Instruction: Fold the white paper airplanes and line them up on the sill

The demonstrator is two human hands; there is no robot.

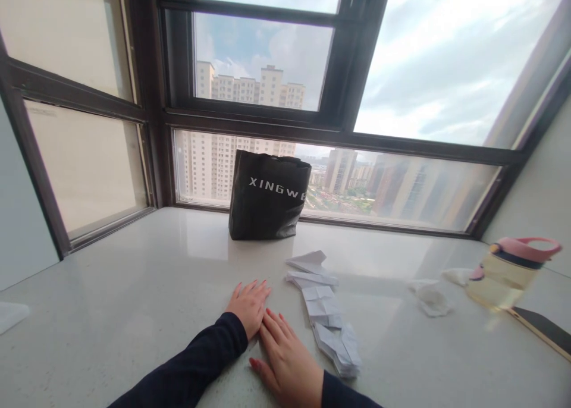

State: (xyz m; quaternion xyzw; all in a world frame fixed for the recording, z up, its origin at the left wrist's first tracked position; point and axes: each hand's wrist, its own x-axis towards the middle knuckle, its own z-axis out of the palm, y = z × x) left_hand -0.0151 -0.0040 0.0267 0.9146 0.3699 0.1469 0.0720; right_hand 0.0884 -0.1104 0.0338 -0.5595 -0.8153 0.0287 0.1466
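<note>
At the far left, a white piece (12,316) lies on the pale, glossy surface (147,313), cut by the picture's edge. The left hand (250,306) rests palm down, open, fingers slightly spread, holding nothing. Beyond it, near the window, stands a black bag (269,200), upright, with "XINGWE" readable in white capitals, the last letter at its right edge; its contents cannot be seen. The right hand (288,357) lies palm down and open, empty, its fingertips touching the left hand and its thumb apart. Just to its right, the folded papers (322,306) form a column on the surface: white, sharply creased, partly overlapping, a pointed one farthest away and a thicker stack nearest. Farther right lie a crumpled white tissue (432,298) and, behind it, a second white wad (457,276). Beside them is a see-through bottle (504,280) with pale yellowish contents, a dark band and a pink looped lid (526,248). A dark flat object (546,332) lies at the right edge.
</note>
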